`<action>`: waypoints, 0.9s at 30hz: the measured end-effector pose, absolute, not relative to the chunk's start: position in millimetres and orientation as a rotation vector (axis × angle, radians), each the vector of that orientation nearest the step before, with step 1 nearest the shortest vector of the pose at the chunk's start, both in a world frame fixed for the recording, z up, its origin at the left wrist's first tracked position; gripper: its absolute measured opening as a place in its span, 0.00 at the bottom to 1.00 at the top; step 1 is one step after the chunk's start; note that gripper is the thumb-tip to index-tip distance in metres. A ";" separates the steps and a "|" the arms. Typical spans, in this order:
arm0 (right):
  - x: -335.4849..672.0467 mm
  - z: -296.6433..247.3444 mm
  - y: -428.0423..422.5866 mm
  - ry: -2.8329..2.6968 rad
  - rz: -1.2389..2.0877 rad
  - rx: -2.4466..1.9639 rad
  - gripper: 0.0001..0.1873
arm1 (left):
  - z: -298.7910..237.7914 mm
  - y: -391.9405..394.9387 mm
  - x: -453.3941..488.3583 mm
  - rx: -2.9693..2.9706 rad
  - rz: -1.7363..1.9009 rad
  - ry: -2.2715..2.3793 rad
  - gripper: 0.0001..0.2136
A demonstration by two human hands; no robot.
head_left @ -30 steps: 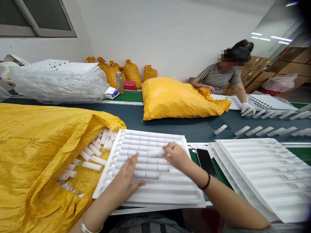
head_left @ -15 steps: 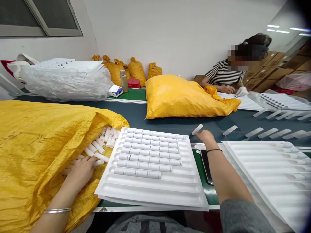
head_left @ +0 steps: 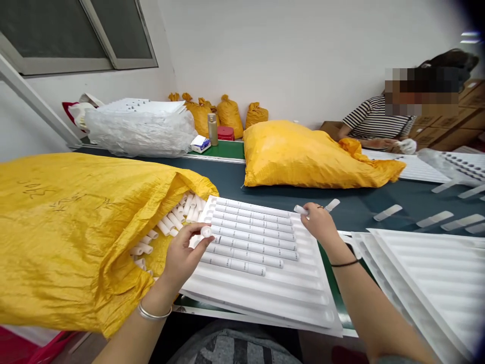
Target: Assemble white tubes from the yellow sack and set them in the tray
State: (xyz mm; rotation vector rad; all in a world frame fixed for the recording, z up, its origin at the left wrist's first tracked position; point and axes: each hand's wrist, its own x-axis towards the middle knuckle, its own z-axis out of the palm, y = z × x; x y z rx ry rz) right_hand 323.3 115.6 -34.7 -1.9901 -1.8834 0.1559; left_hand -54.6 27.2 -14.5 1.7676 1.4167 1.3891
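A white grooved tray (head_left: 265,288) lies in front of me, its upper grooves filled with several white tubes (head_left: 253,230). My left hand (head_left: 185,255) is closed on a short white tube (head_left: 205,231) over the tray's left edge. My right hand (head_left: 319,221) pinches another small white tube (head_left: 300,209) at the tray's far right corner. To the left lies an open yellow sack (head_left: 68,227) with more loose white tubes (head_left: 172,220) spilling at its mouth.
A stack of empty white trays (head_left: 428,273) sits at the right. Beyond runs a dark conveyor belt (head_left: 227,179) carrying white pieces (head_left: 434,219) and a full yellow sack (head_left: 310,156). A person in a striped shirt (head_left: 379,121) works at the far right.
My left hand has come out of the yellow sack with a tube and moved to the tray. My right hand has drawn back from the belt, now holding a tube. The view has shifted left.
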 end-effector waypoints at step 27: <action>198.9 13.7 10.9 -1.974 0.539 -0.825 0.14 | 20.5 1.8 -45.8 2.288 1.091 1.145 0.12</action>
